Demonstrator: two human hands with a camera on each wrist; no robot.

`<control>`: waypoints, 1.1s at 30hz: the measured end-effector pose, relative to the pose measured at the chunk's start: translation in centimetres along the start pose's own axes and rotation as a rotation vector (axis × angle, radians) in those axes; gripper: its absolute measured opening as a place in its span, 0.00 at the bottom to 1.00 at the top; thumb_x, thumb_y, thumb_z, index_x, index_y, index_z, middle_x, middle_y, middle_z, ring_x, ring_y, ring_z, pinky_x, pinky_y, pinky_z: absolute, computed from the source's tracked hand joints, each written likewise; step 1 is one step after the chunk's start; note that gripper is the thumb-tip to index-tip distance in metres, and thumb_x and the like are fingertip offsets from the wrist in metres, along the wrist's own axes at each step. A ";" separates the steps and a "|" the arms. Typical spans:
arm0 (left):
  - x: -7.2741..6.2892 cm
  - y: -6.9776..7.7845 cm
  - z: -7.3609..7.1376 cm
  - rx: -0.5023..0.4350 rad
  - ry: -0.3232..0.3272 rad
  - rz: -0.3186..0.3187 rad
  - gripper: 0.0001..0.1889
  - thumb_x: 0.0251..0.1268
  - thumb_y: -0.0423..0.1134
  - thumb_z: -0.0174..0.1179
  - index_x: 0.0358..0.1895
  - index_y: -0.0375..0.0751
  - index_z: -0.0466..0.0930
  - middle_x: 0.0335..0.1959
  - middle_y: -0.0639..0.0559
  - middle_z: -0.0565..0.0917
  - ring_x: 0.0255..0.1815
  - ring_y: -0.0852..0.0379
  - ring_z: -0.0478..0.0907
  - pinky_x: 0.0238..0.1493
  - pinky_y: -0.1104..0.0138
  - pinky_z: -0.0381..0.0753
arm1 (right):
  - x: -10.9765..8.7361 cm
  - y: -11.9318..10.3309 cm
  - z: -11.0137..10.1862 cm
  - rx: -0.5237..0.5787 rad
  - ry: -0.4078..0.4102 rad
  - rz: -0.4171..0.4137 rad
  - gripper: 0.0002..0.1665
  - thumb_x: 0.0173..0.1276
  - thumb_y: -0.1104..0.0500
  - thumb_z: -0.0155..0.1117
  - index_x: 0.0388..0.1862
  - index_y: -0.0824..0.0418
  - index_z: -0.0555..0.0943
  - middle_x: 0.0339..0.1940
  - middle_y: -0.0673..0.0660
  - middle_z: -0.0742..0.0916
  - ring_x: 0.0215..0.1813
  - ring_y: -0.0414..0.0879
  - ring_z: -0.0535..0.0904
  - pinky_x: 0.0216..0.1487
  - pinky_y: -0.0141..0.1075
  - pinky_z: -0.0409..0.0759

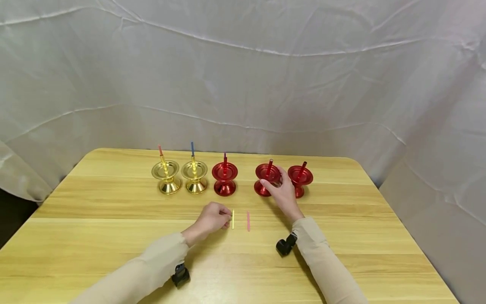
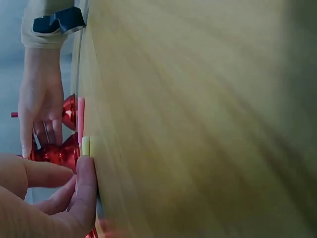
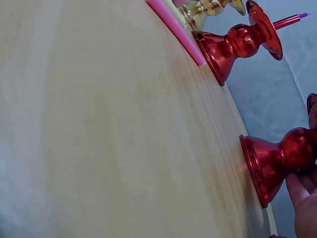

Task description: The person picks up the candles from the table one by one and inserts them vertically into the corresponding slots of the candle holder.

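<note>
My right hand [image 1: 284,192] grips a shiny red candle holder [image 1: 262,189], thumb at its front and fingers round the far side. In the right wrist view, fingertips touch the narrow stem of this red candle holder [image 3: 270,166]. My left hand [image 1: 213,217] is low over the table beside a thin yellow candle [image 1: 233,220] that lies flat. In the left wrist view, the thumb and forefinger stand apart, with a fingertip close to the yellow candle [image 2: 86,145]; contact is unclear. A pink candle [image 1: 248,221] lies parallel, to the right of the yellow one.
Two gold candle holders, one with an orange-red candle [image 1: 160,150] and one with a blue candle [image 1: 192,148], stand at the left. A red holder [image 1: 225,185] with a purple candle stands mid-row; another red holder [image 1: 300,177] is at the right. Pale cloth [image 1: 243,84] hangs behind the table.
</note>
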State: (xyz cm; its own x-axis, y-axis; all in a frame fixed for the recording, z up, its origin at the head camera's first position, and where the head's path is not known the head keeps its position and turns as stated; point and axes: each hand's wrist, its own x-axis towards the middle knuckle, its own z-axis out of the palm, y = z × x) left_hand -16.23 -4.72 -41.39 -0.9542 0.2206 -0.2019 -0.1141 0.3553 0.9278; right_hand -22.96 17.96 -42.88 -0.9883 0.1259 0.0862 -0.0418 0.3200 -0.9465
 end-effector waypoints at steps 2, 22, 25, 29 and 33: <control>0.2 -0.1 0.1 -0.001 0.002 0.006 0.07 0.58 0.20 0.56 0.37 0.21 0.82 0.27 0.43 0.82 0.25 0.56 0.80 0.31 0.66 0.84 | 0.0 0.0 0.0 0.005 0.004 -0.004 0.48 0.62 0.54 0.71 0.74 0.64 0.58 0.66 0.66 0.74 0.65 0.55 0.71 0.66 0.44 0.68; 1.9 0.5 0.3 0.100 -0.051 -0.022 0.07 0.53 0.22 0.66 0.24 0.30 0.76 0.20 0.43 0.81 0.14 0.58 0.78 0.20 0.68 0.82 | -0.1 0.0 -0.2 -0.001 0.017 0.007 0.49 0.61 0.53 0.72 0.75 0.64 0.57 0.68 0.66 0.72 0.67 0.55 0.68 0.67 0.45 0.66; 1.9 0.6 0.2 0.141 -0.058 -0.019 0.08 0.53 0.21 0.63 0.24 0.31 0.75 0.18 0.44 0.79 0.13 0.58 0.76 0.19 0.68 0.81 | -0.1 0.0 -0.1 -0.010 0.010 0.009 0.49 0.61 0.52 0.71 0.75 0.64 0.57 0.68 0.65 0.72 0.68 0.55 0.68 0.68 0.45 0.65; 1.9 0.7 0.3 0.382 -0.067 0.123 0.10 0.48 0.23 0.64 0.19 0.37 0.73 0.12 0.50 0.76 0.11 0.61 0.73 0.19 0.69 0.78 | -0.1 0.0 -0.1 -0.008 0.014 0.007 0.49 0.61 0.52 0.72 0.74 0.63 0.58 0.67 0.65 0.73 0.67 0.54 0.69 0.67 0.44 0.66; 1.9 0.9 0.3 0.594 -0.045 0.282 0.10 0.43 0.27 0.66 0.18 0.40 0.73 0.12 0.56 0.73 0.14 0.62 0.70 0.23 0.68 0.72 | -0.1 0.0 0.1 -0.007 0.014 0.009 0.49 0.61 0.52 0.72 0.74 0.63 0.58 0.67 0.65 0.73 0.67 0.54 0.70 0.67 0.44 0.66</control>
State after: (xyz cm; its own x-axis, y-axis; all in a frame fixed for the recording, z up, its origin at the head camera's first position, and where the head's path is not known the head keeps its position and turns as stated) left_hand -18.11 -3.70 -41.06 -0.9114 0.4116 -0.0009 0.3229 0.7164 0.6185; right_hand -22.83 17.88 -42.93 -0.9865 0.1418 0.0815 -0.0313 0.3257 -0.9449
